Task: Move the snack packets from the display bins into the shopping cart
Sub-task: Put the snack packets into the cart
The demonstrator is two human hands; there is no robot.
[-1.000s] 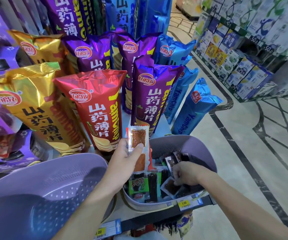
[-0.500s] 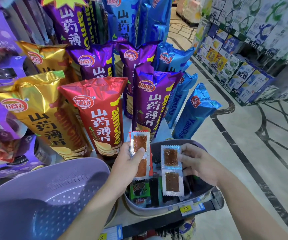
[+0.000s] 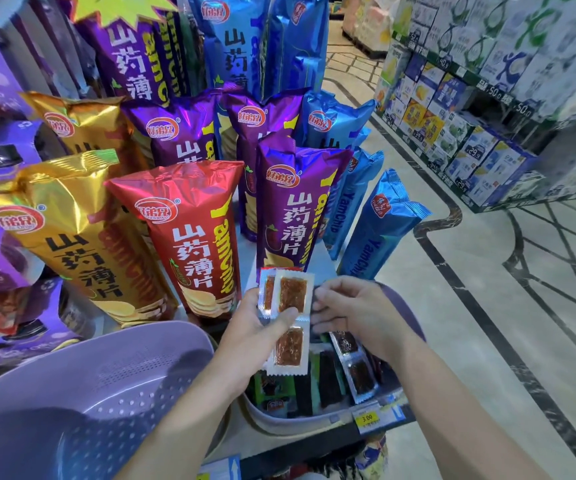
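Note:
My left hand (image 3: 257,329) holds a small stack of clear twin-cell snack packets (image 3: 290,346) with reddish-brown filling, thumb pressed over the front one, above the lavender display bin (image 3: 279,423). At the stack's right edge, my right hand (image 3: 357,310) has its fingertips against the front packet. More packets (image 3: 356,372), some clear and some dark or green, lie in the bin under both hands. No shopping cart is in view.
Tall yam chip bags in red (image 3: 189,237), gold (image 3: 68,237), purple (image 3: 293,216) and blue (image 3: 373,230) stand right behind the bin. A second lavender bin (image 3: 106,382) sits at lower left. A yellow price tag (image 3: 366,418) marks the shelf edge. Boxed goods (image 3: 470,133) line the aisle's far right.
My right hand lifted a twin-cell packet out of the bin and brought it left onto the packets in my left hand. The left hand now holds it on the stack.

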